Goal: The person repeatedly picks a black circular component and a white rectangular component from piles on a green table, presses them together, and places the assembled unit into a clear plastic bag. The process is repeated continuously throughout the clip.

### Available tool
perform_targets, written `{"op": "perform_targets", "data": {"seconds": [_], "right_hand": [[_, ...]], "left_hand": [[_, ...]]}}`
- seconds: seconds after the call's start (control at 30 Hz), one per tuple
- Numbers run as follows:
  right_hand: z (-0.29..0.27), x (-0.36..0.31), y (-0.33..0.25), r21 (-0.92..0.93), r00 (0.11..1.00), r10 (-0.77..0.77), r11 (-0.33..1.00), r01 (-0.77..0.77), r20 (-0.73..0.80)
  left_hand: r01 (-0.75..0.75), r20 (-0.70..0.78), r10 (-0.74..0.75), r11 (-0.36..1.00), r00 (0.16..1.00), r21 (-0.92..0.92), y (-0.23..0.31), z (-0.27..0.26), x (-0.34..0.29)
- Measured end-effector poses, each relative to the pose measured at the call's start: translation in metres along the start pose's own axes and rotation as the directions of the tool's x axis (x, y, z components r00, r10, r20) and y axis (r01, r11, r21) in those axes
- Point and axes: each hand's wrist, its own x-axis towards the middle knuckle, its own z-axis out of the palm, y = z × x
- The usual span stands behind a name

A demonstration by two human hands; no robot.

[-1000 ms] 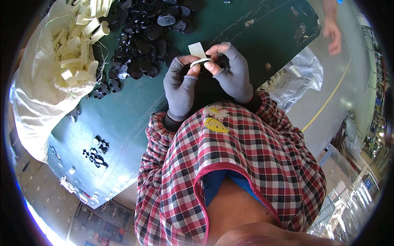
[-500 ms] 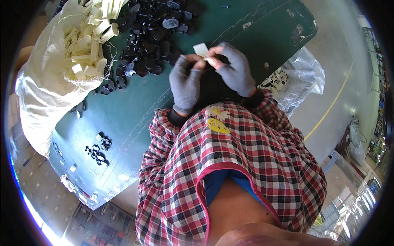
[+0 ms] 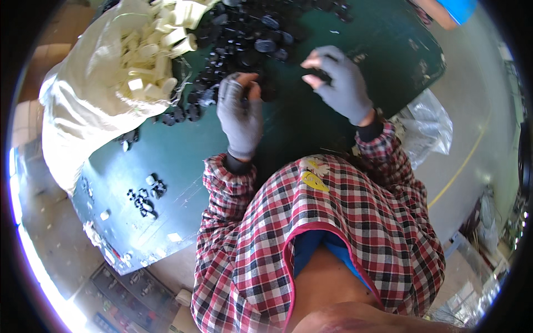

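As the left hand [image 3: 240, 115] curls beside heaped black parts [image 3: 244, 55], the right hand [image 3: 345, 83] hangs well apart over a green table [image 3: 183, 144].
The right hand's thumb and fingers stand apart, nothing visible between them; whether the left grips anything cannot be told. A brush of its knuckles could scatter black parts, and a bumped sack [image 3: 78, 114] could spill cream parts [image 3: 146, 53] among them.

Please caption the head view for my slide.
Grey-gloved left hand and right hand, apart above green table with black oval pieces.
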Motion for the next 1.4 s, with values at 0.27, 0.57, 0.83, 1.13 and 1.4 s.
{"op": "perform_targets", "data": {"seconds": [0.27, 0.57, 0.83, 1.13, 1.4], "right_hand": [[0.056, 0.039, 0.017, -0.081, 0.998, -0.015, 0.997, 0.010, -0.054], [0.033, 0.027, 0.014, 0.601, 0.936, 0.274, 0.794, -0.090, -0.221], [0.020, -0.031, -0.033, 0.634, 0.956, 0.290, 0.747, -0.200, -0.040], [0.025, -0.042, -0.034, 0.250, 0.966, 0.125, 0.966, -0.067, -0.227], [0.038, -0.042, -0.028, 0.569, 0.940, 0.280, 0.813, -0.125, -0.194]], "left_hand": [[0.275, -0.169, -0.231, 0.580, 0.958, 0.766, -0.126, -0.036, 0.107], [0.092, -0.237, 0.018, 0.891, 0.971, 0.444, -0.070, -0.060, 0.072], [0.425, 0.216, -0.366, 0.807, 0.905, -0.410, 0.030, 0.025, -0.032], [0.564, 0.344, -0.467, 0.501, 0.815, -0.657, 0.030, 0.042, -0.038], [0.595, 0.317, -0.521, 0.549, 0.793, -0.587, 0.025, 0.044, -0.037]]}}
